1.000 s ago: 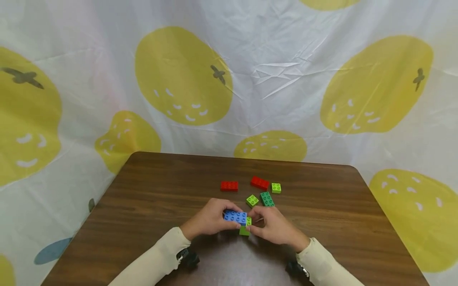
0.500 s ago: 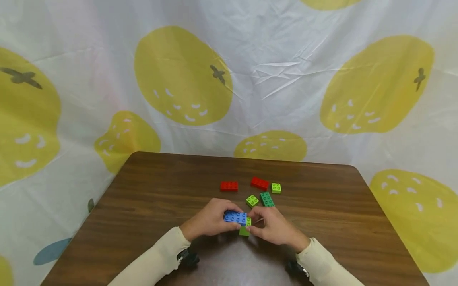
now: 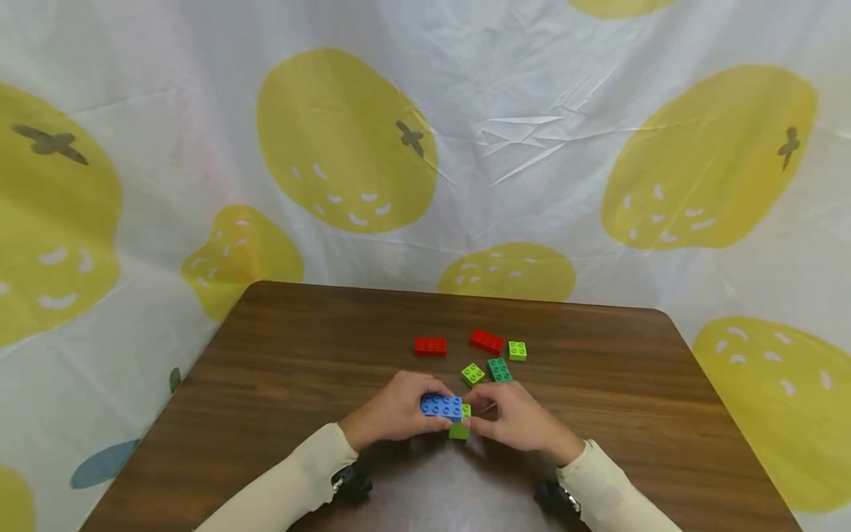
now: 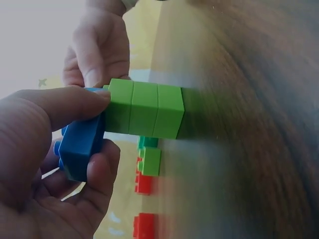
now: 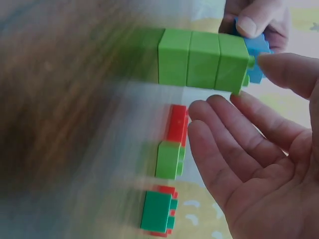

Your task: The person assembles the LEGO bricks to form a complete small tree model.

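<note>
A blue toy building brick (image 3: 441, 407) lies across the top of a stack of three lime green bricks (image 4: 144, 109). My left hand (image 3: 402, 406) pinches the blue brick from the left, thumb on the near side and fingers on the far side. The stack stands upright on the table. My right hand (image 3: 518, 417) lightly pinches the stack's top from the right between thumb and index finger; its other fingers are loosely extended in the right wrist view. Two lime studs show beside the blue brick. I cannot tell whether it is fully pressed down.
Beyond the hands on the brown wooden table (image 3: 319, 325) lie a left red brick (image 3: 431, 346), a right red brick (image 3: 487, 341), a dark green brick (image 3: 500, 370), a near lime brick (image 3: 473, 374) and a far lime brick (image 3: 517, 350). A fruit-patterned curtain (image 3: 518, 185) hangs behind.
The head view has shifted slightly, so everything appears a little farther right. Both hands and the bricks keep practically the same places relative to each other.
</note>
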Demonstrator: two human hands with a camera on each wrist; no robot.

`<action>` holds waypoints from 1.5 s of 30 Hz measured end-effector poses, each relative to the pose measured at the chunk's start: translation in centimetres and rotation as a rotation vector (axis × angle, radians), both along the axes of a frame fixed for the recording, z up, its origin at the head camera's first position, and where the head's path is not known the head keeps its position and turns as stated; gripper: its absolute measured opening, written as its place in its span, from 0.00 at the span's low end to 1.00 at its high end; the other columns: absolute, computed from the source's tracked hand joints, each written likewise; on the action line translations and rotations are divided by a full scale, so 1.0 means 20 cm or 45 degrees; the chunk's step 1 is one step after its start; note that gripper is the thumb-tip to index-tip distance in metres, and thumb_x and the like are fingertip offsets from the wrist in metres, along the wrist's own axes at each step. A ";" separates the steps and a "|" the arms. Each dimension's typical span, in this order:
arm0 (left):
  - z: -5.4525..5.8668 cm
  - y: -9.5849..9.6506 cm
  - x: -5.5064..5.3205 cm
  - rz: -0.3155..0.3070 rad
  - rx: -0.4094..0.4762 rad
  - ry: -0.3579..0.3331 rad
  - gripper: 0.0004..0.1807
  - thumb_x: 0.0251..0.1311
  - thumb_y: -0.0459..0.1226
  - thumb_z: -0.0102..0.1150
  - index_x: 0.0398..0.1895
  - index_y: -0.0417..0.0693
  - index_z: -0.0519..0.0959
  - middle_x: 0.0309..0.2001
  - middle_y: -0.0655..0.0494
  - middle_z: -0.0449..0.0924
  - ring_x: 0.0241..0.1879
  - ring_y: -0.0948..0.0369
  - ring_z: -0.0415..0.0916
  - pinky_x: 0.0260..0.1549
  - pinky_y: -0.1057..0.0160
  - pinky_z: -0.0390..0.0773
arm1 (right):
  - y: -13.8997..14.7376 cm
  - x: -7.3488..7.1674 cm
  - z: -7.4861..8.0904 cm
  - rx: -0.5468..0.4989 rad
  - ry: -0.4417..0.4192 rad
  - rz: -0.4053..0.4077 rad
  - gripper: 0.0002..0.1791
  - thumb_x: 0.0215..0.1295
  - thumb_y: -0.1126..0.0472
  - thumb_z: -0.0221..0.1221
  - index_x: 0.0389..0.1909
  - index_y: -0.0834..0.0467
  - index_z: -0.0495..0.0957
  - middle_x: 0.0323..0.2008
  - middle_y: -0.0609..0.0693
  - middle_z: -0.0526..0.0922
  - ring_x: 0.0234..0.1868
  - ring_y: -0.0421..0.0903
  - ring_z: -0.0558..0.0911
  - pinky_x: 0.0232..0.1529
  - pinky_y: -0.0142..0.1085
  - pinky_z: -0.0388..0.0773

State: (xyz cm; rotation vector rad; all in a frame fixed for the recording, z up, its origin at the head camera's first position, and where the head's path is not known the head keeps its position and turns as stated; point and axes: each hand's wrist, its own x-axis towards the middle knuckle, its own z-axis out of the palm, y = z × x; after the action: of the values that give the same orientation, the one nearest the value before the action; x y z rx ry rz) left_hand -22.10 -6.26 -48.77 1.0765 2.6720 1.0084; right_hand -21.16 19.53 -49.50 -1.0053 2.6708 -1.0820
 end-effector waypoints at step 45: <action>-0.01 -0.05 0.02 0.053 0.115 -0.212 0.20 0.64 0.52 0.74 0.55 0.59 0.86 0.52 0.63 0.86 0.46 0.69 0.78 0.49 0.67 0.78 | 0.18 -0.26 0.00 0.297 -0.045 -0.363 0.24 0.60 0.65 0.69 0.59 0.63 0.85 0.39 0.49 0.86 0.36 0.44 0.76 0.39 0.39 0.75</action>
State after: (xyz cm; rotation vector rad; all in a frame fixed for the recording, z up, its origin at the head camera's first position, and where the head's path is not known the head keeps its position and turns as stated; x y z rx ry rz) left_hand -21.69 -7.21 -48.94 0.9108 2.5477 1.1804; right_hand -26.41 23.08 -49.53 -0.5742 2.8862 -0.7897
